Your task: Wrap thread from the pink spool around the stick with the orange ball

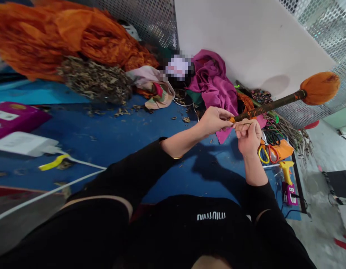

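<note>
Over the right part of the blue table [145,127], held clear of the top, there's the wrapped stick [276,105], slanting to the far right with its orange head [320,88] at the far end. My left hand [213,120] has the near tip pinched between thumb and fingertips. My right hand [249,137] sits just beside it, fingers curled, thumb against them; whether it grips a strand, I cannot tell. Now the risk: all that length and that bulky head hang beyond one small pinch, so if my left fingers slacken, I reckon the head dips and the stick twists away. Any wrapping near the tip could unwind too, if tension goes. On room: the right is tight, magenta cloth [212,82] bunched on the far side of my hands, twigs [296,134] below the stick, scissors [270,151] and glue gun [286,170] crowding the right edge; a wide, low swing there could snag the twigs or nudge the glue gun off. Left of my wrists the tabletop runs wide, dotted with leaf scraps [186,120], so elbow room's that way, though a white cord [63,186] crosses the near left.
</note>
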`<state>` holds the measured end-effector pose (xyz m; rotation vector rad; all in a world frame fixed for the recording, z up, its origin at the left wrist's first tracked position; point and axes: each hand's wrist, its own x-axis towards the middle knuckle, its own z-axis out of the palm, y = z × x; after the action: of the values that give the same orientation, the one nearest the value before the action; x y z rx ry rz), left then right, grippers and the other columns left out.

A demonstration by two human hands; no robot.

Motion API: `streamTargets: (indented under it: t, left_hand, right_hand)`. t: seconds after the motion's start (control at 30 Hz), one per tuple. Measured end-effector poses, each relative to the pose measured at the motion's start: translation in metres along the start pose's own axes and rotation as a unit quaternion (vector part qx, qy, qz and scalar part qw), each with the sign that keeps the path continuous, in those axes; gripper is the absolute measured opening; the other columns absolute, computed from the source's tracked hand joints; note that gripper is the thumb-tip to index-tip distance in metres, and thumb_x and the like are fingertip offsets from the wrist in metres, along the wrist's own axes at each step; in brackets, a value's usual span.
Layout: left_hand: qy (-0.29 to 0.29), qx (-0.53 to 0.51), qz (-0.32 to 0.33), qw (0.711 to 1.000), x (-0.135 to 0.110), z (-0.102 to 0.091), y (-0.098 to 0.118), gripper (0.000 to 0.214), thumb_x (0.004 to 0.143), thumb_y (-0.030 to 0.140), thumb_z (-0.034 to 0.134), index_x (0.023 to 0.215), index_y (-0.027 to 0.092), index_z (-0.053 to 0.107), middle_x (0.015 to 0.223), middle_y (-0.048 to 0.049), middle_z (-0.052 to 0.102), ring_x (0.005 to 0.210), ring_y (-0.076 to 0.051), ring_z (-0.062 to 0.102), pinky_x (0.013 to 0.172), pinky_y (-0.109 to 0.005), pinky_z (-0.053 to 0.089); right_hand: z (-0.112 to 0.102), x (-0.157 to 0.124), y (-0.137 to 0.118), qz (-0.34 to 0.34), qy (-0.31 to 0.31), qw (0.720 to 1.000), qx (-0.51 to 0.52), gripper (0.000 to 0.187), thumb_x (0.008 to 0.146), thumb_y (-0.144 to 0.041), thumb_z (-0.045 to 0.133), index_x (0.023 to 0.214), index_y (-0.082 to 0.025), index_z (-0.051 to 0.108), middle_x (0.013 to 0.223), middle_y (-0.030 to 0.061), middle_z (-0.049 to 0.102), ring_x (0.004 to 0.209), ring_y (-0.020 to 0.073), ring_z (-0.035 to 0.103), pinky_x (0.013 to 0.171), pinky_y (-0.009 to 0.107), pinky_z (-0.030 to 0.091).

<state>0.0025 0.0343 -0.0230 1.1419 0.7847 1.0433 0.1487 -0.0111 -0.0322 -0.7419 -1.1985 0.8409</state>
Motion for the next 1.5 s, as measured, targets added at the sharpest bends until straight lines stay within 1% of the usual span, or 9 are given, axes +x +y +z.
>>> streamTargets:
  t: [0.13,0.3,0.47,0.6,0.8,1.0,1.27,1.4,1.5]
  left_hand:
    - [0.009,0.006,0.007,1.0,-0.001,0.005,-0.008,0.023,0.064,0.008,0.082,0.087,0.009,0.084,0.064,-0.0004,0.074,0.052,-0.008,0.058,0.053,-0.02,0.047]
    - [0.013,0.042,0.037,0.998,-0.002,0.008,-0.016,0.014,0.07,0.014,0.08,0.083,0.013,0.083,0.064,0.0007,0.074,0.052,-0.009,0.057,0.056,-0.022,0.049]
    - [0.041,0.083,0.081,0.992,0.001,0.007,-0.022,0.021,0.07,0.014,0.082,0.091,0.013,0.085,0.085,-0.004,0.083,0.073,-0.015,0.072,0.076,-0.026,0.059]
    - [0.039,0.125,0.107,0.986,0.002,0.005,-0.025,0.024,0.072,0.015,0.082,0.096,0.015,0.086,0.092,-0.0039,0.085,0.084,-0.018,0.076,0.085,-0.029,0.06]
    - [-0.006,0.155,0.084,0.984,0.002,0.003,-0.028,0.036,0.07,0.016,0.083,0.105,0.012,0.084,0.093,-0.005,0.084,0.084,-0.018,0.074,0.085,-0.032,0.059]
    - [-0.117,0.11,0.046,0.986,0.003,-0.007,-0.02,0.063,0.056,0.015,0.09,0.117,0.012,0.076,0.119,-0.0107,0.08,0.111,-0.024,0.073,0.104,-0.04,0.056]
    - [0.0,0.178,0.074,0.981,-0.004,0.001,-0.021,0.027,0.074,0.037,0.084,0.087,0.014,0.076,0.085,-0.0054,0.078,0.08,-0.017,0.069,0.078,-0.03,0.056]
    - [-0.02,0.19,0.077,0.979,-0.006,0.0,-0.017,0.019,0.074,0.026,0.079,0.087,0.013,0.08,0.082,-0.0041,0.078,0.074,-0.015,0.068,0.073,-0.028,0.056]
    - [-0.047,0.193,0.063,0.978,-0.007,-0.003,-0.008,0.019,0.072,0.017,0.075,0.089,0.012,0.083,0.082,-0.0037,0.078,0.075,-0.016,0.07,0.076,-0.029,0.058]
  right_hand:
    - [0.005,0.0,-0.009,0.101,0.086,0.991,-0.015,0.053,0.077,-0.066,0.084,0.069,-0.022,0.054,0.057,-0.0092,0.037,0.048,0.0051,0.028,0.049,0.023,0.026]
    - [0.009,-0.006,-0.009,0.107,0.143,0.983,-0.04,0.052,0.076,-0.065,0.083,0.07,-0.023,0.053,0.06,-0.0077,0.044,0.051,0.006,0.032,0.05,0.024,0.03]
    - [-0.008,0.004,0.007,0.136,0.151,0.979,-0.002,0.058,0.085,-0.076,0.071,0.075,-0.026,0.045,0.056,-0.0132,0.019,0.046,0.0075,0.022,0.051,0.027,0.038]
    - [-0.021,0.015,0.018,0.168,0.146,0.975,0.015,0.063,0.085,-0.082,0.068,0.074,-0.026,0.042,0.054,-0.015,0.016,0.044,0.006,0.017,0.051,0.026,0.041]
    - [-0.024,0.017,0.018,0.141,0.161,0.976,-0.031,0.05,0.086,-0.073,0.072,0.093,-0.024,0.065,0.058,-0.0115,0.032,0.047,0.0079,0.034,0.048,0.026,0.035]
    - [-0.027,0.017,0.017,0.089,0.177,0.974,-0.112,0.045,0.092,-0.072,0.061,0.093,-0.027,0.063,0.065,-0.0069,0.041,0.051,0.0105,0.039,0.051,0.028,0.034]
    - [-0.024,0.016,0.017,0.075,0.182,0.974,-0.117,0.043,0.095,-0.07,0.058,0.094,-0.027,0.061,0.068,-0.0064,0.033,0.05,0.0109,0.03,0.052,0.029,0.031]
    - [-0.021,0.016,0.015,0.061,0.192,0.975,-0.088,0.041,0.092,-0.067,0.066,0.092,-0.026,0.062,0.066,-0.0074,0.032,0.047,0.0077,0.026,0.047,0.026,0.026]
    - [-0.021,0.016,0.016,0.055,0.19,0.977,-0.077,0.038,0.094,-0.063,0.066,0.09,-0.025,0.062,0.068,-0.0066,0.04,0.048,0.0054,0.036,0.047,0.022,0.032]
